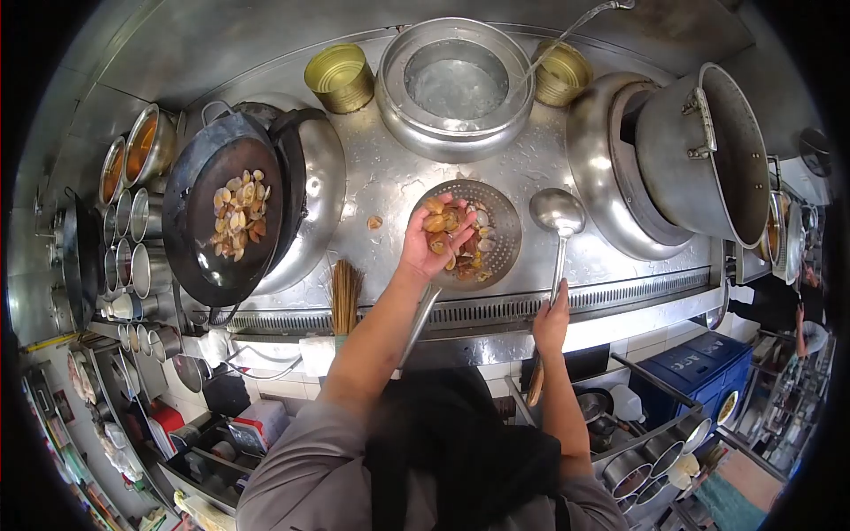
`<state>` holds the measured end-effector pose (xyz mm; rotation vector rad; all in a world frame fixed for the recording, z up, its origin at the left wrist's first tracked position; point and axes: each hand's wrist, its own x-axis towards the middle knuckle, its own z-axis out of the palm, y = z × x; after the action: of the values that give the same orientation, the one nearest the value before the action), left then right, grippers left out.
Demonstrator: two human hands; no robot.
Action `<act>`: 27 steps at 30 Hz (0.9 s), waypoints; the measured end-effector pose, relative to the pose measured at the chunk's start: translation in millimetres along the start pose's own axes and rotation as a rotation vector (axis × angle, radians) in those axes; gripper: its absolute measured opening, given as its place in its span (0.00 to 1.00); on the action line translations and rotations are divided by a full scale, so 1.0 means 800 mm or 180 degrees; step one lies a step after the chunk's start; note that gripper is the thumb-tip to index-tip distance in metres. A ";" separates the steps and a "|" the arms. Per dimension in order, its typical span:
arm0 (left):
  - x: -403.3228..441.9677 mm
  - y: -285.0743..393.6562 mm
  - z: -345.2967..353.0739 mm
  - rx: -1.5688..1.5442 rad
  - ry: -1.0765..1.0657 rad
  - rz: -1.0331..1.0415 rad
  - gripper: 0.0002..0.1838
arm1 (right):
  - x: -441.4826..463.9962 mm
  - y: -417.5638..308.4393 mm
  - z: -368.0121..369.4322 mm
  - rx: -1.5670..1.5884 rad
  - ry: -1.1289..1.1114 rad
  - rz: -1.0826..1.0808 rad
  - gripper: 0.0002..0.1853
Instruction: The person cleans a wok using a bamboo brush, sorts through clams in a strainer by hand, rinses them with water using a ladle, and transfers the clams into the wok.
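Note:
Over a perforated strainer (pixel 503 217) on the steel counter, my left hand (pixel 434 239) is palm up and holds several brown clams (pixel 439 217). More clams and bits of food lie in the strainer, partly hidden by the hand. My right hand (pixel 552 323) is wrapped round the handle of a ladle (pixel 558 212), whose bowl lies just right of the strainer. To the left, a dark wok (pixel 199 203) holds a pile of clams (pixel 241 215). One loose clam (pixel 374 222) is on the counter between wok and strainer.
A pot of water (pixel 456 84) stands at the back between two tins (pixel 340 80). On the right a big pot (pixel 686 150) is tilted on a burner ring. A bristle brush (pixel 346 296) stands near the front edge. Another person (pixel 801 301) is at far right.

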<state>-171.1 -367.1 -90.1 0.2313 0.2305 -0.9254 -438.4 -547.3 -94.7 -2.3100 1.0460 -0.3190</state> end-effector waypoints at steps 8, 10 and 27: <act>-0.038 0.005 0.002 -0.0082 0.0276 -0.0070 0.24 | 0.068 -0.127 -0.058 0.0969 -0.0188 -0.0240 0.26; -0.048 0.010 0.011 -0.0091 0.0379 0.0040 0.25 | 0.122 -0.175 -0.050 0.1059 -0.0253 -0.0571 0.26; -0.010 0.027 0.023 -0.0351 0.0035 0.0129 0.26 | 0.212 -0.254 -0.017 0.4083 -0.2413 0.1201 0.13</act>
<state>-156.5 -353.7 -68.4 0.1389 0.2851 -0.8685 -207.6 -572.7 33.7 -0.8986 0.5471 0.0686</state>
